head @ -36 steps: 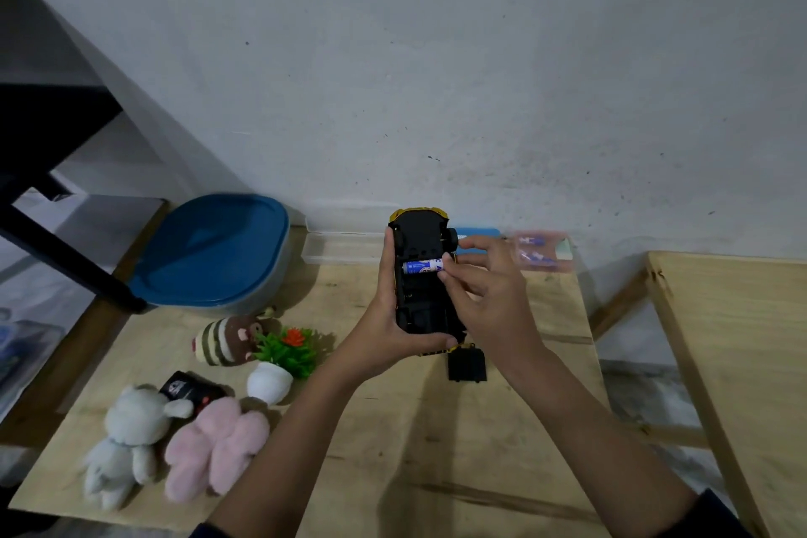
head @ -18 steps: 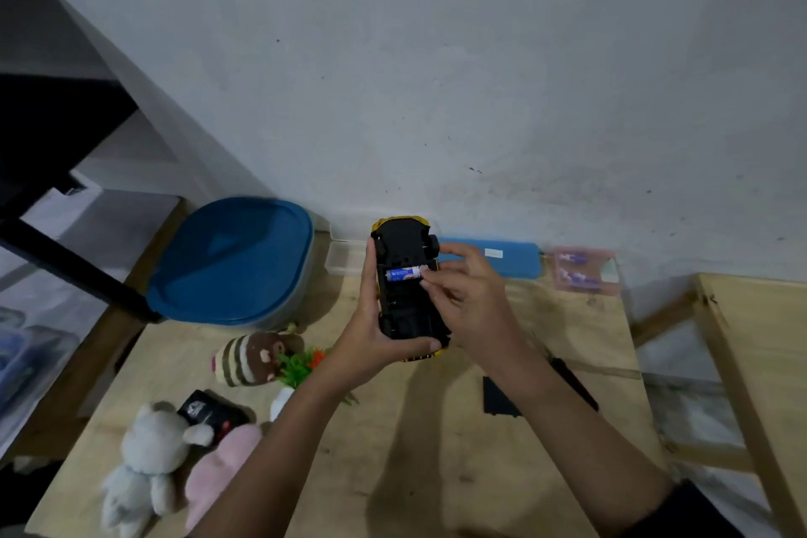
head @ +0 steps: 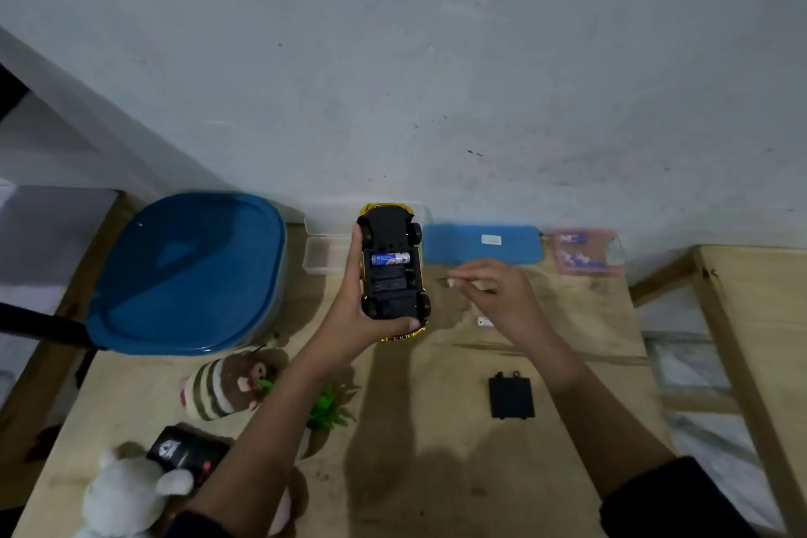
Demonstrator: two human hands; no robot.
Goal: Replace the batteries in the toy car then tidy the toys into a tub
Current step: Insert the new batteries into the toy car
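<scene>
L hand (head: 356,321) wraps the toy car (head: 393,271), held belly-up w/ nose at 12 o'clock above the table (head: 415,450). One blue battery (head: 391,259) sits crosswise in the open bay; its print is too blurred to read. R hand (head: 498,297), at 3 o'clock of the car & apart from it, has fingers loosely spread, nothing pinched. Black battery cover (head: 511,397) lies at 5 o'clock. Blue-lidded tub (head: 187,275) at 9 o'clock. Blue case (head: 482,244) w/ an unreadable white label at 2 o'clock, battery pack (head: 583,251) beyond it.
</scene>
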